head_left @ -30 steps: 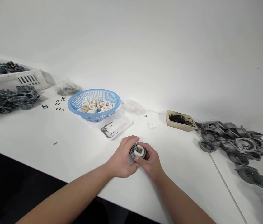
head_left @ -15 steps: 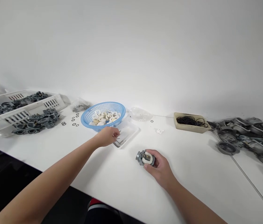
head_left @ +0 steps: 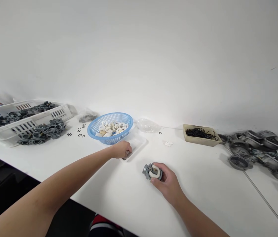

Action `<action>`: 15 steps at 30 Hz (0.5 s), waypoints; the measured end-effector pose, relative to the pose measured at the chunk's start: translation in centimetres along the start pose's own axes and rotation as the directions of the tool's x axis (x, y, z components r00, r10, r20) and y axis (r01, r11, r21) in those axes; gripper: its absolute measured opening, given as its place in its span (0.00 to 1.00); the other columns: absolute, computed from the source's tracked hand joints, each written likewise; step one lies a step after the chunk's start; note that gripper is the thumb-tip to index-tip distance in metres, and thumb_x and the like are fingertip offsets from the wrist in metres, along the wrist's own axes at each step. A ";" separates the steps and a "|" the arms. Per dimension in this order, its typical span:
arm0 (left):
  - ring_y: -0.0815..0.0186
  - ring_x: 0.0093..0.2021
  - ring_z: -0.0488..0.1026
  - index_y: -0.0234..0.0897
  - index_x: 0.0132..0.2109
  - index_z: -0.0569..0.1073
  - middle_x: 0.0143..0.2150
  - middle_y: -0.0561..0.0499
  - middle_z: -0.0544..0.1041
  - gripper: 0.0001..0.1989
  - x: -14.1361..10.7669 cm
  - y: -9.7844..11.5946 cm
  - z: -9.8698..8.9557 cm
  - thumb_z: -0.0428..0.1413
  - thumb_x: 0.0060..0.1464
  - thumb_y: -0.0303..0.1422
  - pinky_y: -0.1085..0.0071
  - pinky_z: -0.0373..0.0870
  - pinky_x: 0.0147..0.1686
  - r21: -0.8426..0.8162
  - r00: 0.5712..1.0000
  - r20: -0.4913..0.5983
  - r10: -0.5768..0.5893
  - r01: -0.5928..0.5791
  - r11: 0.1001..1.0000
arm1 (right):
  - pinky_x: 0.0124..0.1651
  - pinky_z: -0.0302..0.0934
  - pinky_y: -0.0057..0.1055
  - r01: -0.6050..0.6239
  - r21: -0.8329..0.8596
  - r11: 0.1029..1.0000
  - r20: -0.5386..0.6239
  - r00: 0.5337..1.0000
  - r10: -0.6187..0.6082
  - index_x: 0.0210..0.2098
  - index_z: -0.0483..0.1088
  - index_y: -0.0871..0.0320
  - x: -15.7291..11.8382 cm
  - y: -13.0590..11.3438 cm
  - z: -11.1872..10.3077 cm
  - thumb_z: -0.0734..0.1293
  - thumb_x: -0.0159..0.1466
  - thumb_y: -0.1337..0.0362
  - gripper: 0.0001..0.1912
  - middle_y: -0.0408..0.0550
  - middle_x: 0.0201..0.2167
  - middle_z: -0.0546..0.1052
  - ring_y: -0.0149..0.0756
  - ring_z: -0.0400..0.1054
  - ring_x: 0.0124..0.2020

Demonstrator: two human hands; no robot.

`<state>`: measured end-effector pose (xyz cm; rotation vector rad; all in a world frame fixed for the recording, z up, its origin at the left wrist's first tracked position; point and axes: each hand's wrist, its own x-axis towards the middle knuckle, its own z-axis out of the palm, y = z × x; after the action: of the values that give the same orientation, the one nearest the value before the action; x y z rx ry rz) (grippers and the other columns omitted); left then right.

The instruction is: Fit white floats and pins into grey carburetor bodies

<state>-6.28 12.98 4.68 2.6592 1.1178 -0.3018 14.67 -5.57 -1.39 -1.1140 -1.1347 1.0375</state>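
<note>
My right hand (head_left: 167, 183) grips a grey metal carburetor body (head_left: 147, 172) with a white horseshoe-shaped float (head_left: 157, 171) on its open face, just above the table. My left hand (head_left: 122, 150) reaches into a shallow white tray (head_left: 139, 144), fingers pinched together low over its near end. Dark thin pieces lie in the tray under the fingertips. What the fingers hold, if anything, is hidden. Right behind the tray stands a blue mesh basket (head_left: 111, 115) of white floats (head_left: 109, 129).
At left, a white crate (head_left: 62, 113) holds carburetor bodies, with more (head_left: 43, 131) piled before it. Black O-rings (head_left: 79, 131) and clear bags (head_left: 148, 125) lie on the white table (head_left: 119, 194). Rightward are a cream box (head_left: 200, 140) of black rings and heaped metal bowls (head_left: 267, 148).
My left hand has moved slightly right and lower into the tray, its fingers closing down. My right hand keeps its hold on the carburetor body. The view has tilted a little.
</note>
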 end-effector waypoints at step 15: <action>0.61 0.37 0.71 0.38 0.37 0.74 0.37 0.48 0.76 0.15 0.9 0.1 0.4 0.53 0.38 0.22 0.71 0.66 0.35 0.040 0.999 0.040 -0.007 0.005 0.999 | 0.48 0.65 0.48 -0.036 0.008 0.999 -0.001 0.999 0.036 0.45 0.71 0.58 0.2 0.6 -0.1 0.74 0.49 0.61 0.24 0.53 0.41 0.77 0.50 0.71 0.43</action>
<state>-5.61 13.44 4.08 2.6720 1.1193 -0.3805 14.74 -5.35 -1.92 -1.1324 -1.1122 1.0680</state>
